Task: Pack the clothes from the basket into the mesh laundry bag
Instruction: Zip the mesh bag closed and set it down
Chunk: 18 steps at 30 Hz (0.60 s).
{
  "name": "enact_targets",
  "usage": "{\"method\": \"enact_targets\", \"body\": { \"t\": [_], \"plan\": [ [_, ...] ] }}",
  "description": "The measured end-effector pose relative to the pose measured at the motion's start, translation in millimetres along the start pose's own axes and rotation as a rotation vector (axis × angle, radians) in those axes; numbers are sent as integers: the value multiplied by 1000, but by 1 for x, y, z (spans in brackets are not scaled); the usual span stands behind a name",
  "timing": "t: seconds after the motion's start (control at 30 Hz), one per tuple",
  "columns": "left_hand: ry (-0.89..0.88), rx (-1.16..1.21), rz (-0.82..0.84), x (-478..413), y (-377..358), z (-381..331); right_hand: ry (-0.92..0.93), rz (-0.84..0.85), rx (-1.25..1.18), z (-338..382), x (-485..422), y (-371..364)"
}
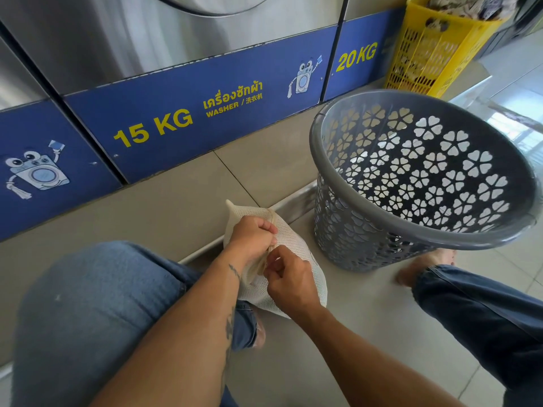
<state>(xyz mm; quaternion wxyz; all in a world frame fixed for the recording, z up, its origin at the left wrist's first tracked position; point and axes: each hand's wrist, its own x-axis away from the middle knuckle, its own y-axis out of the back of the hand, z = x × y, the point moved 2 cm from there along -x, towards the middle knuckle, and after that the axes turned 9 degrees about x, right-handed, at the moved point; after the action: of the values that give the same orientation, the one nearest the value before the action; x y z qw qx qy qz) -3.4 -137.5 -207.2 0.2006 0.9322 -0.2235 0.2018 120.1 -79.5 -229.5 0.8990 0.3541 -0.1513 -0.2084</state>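
A cream mesh laundry bag (293, 239) sits on the tiled floor between my knees, bulging with something inside. My left hand (252, 236) is closed on the bag's gathered top edge. My right hand (289, 279) pinches the same bunched edge just below it. The grey basket (367, 248) with flower-shaped holes stands to the right of the bag, tilted toward me. Its visible inside shows no clothes.
Steel washers with blue panels marked 15 KG (152, 127) and 20 KG line the raised ledge ahead. A yellow basket (435, 48) full of patterned laundry stands at the back right. My jeans-clad knees (97, 312) and a bare foot (423, 265) flank the bag.
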Motion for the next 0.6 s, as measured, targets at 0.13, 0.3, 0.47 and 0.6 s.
{"method": "enact_targets", "body": {
  "t": [0.13, 0.3, 0.47, 0.6],
  "plan": [
    [10, 7, -4, 1, 0, 0, -33, -14, -14, 2, 1, -6],
    [17, 33, -5, -2, 1, 2, 3, -5, 11, 2, 0, -7],
    [26, 47, -8, -3, 1, 3, 44, 1, 46, 2, -1, -8],
    [25, 54, -12, -4, 1, 4, 32, 7, 12, 2, 0, -9]
  ]
}}
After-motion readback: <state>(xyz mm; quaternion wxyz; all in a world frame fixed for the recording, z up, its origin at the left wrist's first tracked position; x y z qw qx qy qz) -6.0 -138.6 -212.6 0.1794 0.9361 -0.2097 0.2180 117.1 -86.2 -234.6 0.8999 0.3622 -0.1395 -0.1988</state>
